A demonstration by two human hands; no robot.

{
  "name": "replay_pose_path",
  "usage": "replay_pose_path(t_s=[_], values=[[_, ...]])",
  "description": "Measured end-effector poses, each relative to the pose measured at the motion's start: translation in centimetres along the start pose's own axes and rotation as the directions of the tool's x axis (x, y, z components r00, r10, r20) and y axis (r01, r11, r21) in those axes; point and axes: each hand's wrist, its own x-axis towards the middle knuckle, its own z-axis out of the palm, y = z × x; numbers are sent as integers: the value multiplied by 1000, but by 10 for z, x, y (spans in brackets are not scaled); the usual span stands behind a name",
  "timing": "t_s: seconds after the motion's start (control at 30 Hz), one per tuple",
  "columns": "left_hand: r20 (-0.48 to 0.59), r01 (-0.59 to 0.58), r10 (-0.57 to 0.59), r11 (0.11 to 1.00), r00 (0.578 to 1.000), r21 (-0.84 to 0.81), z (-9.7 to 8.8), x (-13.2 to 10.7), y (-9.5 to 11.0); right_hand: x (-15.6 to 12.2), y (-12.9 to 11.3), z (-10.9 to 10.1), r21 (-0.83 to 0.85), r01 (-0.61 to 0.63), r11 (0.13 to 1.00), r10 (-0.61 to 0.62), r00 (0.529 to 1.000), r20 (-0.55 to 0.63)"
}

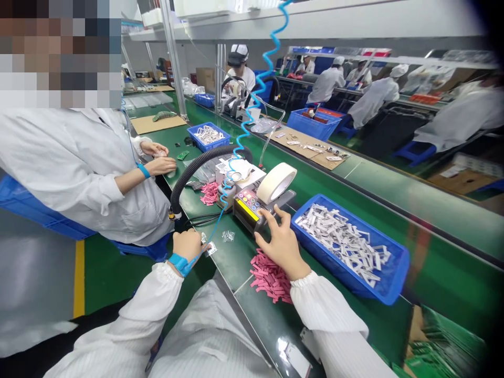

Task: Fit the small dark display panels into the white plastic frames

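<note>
My left hand (189, 244) is curled shut on a small shiny metal part (208, 245) near the bench's left edge; a blue wrist strap (179, 262) with a coiled blue cord sits on that wrist. My right hand (277, 242) rests with fingers spread on the front of a tape dispenser machine (252, 206) that carries a roll of cream tape (276, 182). Under that hand lies a heap of small pink strips (271, 278). A small clear packet (228, 236) lies between my hands.
A blue tray of white parts (388, 294) stands right of my right hand. A black flexible hose (197, 168), more pink strips (210, 193) and another blue tray (208, 135) lie farther along the green bench. A co-worker in white sits at my left; others work behind.
</note>
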Motion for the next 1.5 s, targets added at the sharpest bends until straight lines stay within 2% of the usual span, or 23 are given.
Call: replay_pose_path(t_s=[0.13,0.23,0.33,0.5,0.6,0.7,0.87,1.0,1.17,1.23,1.37,1.5], values=[[-55,-86,81,993,995,-80,-8,-3,18,0,2,1,-26,20,999,-20,1000,-6],[-71,-143,131,967,989,-210,-5,0,35,1,3,2,-53,28,998,-28,1000,-11],[-66,-149,133,917,989,-370,9,9,47,1,2,3,-95,31,995,-33,999,-13],[-46,-79,64,807,997,-585,39,33,56,1,1,1,-111,38,993,-38,999,3],[-21,-51,48,768,999,-638,49,43,60,0,2,-3,-70,48,996,-47,999,17],[21,-55,92,744,996,-666,54,47,65,0,3,-6,-22,48,999,-47,999,23],[90,-72,186,718,978,-693,52,48,72,0,5,-7,28,38,999,-39,999,33],[82,-75,177,731,981,-678,34,39,67,-1,5,-6,52,26,998,-28,999,44],[148,-42,155,815,977,-578,11,9,40,-1,2,-6,75,13,997,-18,998,59],[179,-22,130,861,975,-508,10,-4,27,0,1,-7,85,14,996,-19,998,62],[188,-5,72,944,980,-331,22,-20,4,2,1,-12,115,29,993,-35,998,59],[168,-13,31,994,985,-105,32,-25,-1,-1,-2,-24,140,39,989,-39,999,-5]])
